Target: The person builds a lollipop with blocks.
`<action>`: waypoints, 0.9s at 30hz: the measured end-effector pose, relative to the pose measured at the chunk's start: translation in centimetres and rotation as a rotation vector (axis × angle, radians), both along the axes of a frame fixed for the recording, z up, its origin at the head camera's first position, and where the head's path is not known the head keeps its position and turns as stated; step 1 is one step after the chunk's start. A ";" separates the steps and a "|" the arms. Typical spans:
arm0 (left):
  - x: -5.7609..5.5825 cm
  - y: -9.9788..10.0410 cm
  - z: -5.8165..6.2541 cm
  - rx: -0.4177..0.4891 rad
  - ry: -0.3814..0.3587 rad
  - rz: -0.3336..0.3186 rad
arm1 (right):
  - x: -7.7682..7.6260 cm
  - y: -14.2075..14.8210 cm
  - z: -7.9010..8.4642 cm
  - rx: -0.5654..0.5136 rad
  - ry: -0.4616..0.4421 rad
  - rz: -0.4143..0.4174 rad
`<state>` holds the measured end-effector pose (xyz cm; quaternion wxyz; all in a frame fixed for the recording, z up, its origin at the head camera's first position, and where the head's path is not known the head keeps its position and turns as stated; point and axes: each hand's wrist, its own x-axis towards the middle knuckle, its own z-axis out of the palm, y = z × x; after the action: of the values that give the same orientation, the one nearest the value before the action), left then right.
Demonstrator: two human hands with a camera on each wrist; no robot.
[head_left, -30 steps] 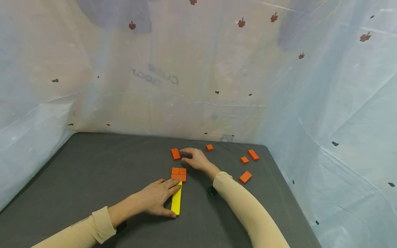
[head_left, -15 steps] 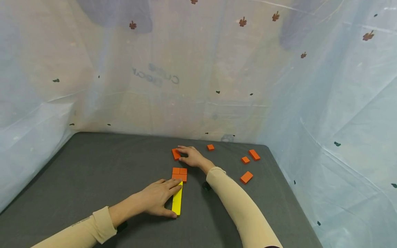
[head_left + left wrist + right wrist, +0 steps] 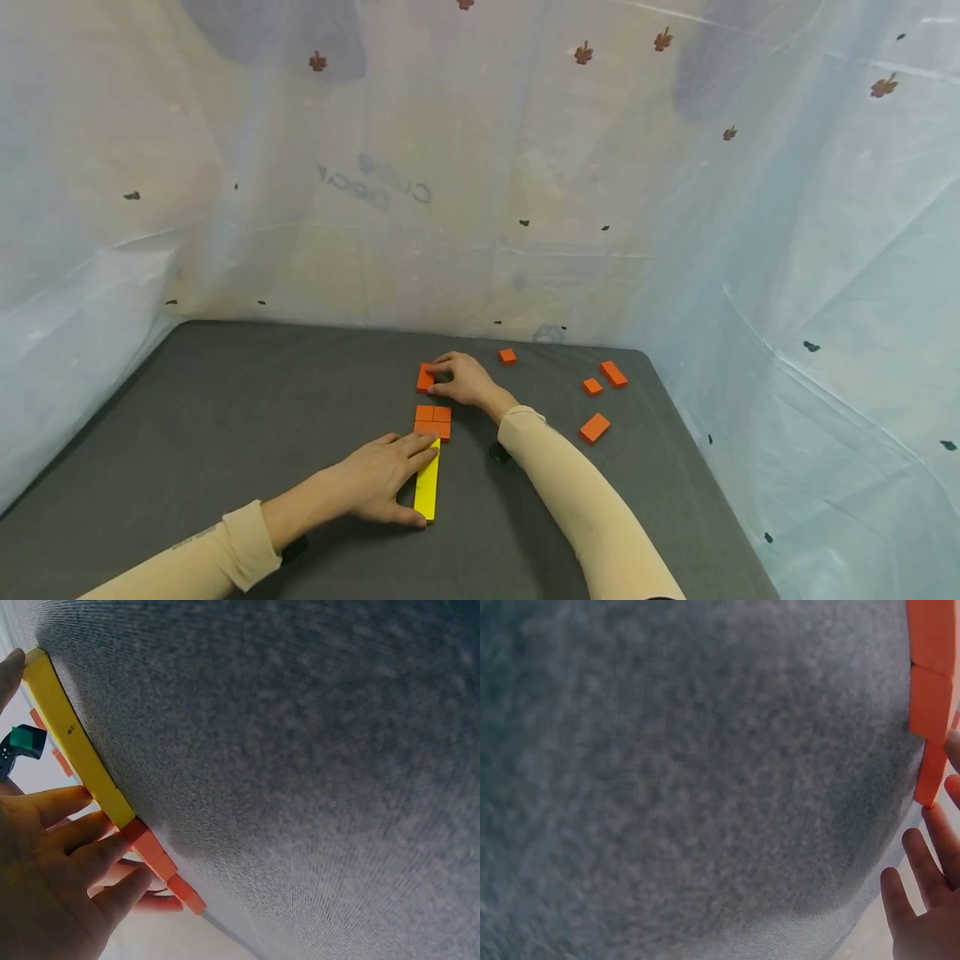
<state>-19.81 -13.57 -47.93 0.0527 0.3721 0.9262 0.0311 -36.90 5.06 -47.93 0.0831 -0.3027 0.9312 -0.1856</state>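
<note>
My left hand (image 3: 375,479) lies with spread fingers over a yellow bar (image 3: 426,493), its thumb at the near end and its fingertips at the far end. In the left wrist view, the long side of the yellow bar (image 3: 75,735) faces me and the fingertips also reach the first orange block (image 3: 144,838). Three orange blocks (image 3: 432,422) form a tight square beyond the bar. Past them, my right hand (image 3: 467,381) pinches a rectangular orange block (image 3: 423,377) between thumb and index finger. That held block (image 3: 931,774) shows partly in the right wrist view.
To the right are loose orange pieces: a small one (image 3: 507,357) near the back edge, another small one (image 3: 592,387), and two longer blocks (image 3: 612,374) (image 3: 594,428). A dark grey cloth-covered table (image 3: 262,400) lies beneath, with translucent sheeting (image 3: 450,208) around it.
My right hand has moved left onto the rectangular orange block and taken hold of it. The block has turned straighter and shifted slightly nearer. My left hand stays on the bar.
</note>
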 end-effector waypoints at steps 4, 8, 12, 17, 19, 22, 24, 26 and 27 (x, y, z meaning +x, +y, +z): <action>0.1 -0.1 0.1 0.009 -0.001 -0.002 | 0.3 0.1 -0.1 -0.047 -0.009 -0.020; 0.2 -0.1 0.0 0.010 -0.012 0.001 | 0.6 0.2 -0.4 -0.104 -0.031 -0.020; 0.2 0.0 0.0 0.010 -0.021 0.005 | 1.1 0.1 -0.2 -0.165 -0.044 -0.003; 0.0 0.0 0.0 0.013 -0.009 -0.007 | 1.6 -0.2 -0.1 -0.198 -0.061 0.028; 0.0 0.0 -0.1 0.012 -0.004 -0.011 | 1.9 -0.4 -0.1 -0.200 -0.064 0.042; -0.1 0.0 -0.1 0.007 -0.001 -0.011 | 2.3 -0.6 -0.1 -0.200 -0.060 0.060; -0.1 0.0 -0.2 0.007 -0.003 -0.009 | 2.5 -0.8 -0.1 -0.197 -0.057 0.069; -0.1 0.0 -0.1 0.010 -0.001 -0.011 | 2.8 -1.0 -0.1 -0.197 -0.057 0.076; -0.1 0.0 -0.1 0.013 0.001 -0.013 | 2.9 -1.0 -0.1 -0.196 -0.061 0.078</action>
<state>-19.89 -13.58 -48.03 0.0498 0.3787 0.9235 0.0367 -33.97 4.06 -48.03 0.0884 -0.3396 0.8930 -0.2817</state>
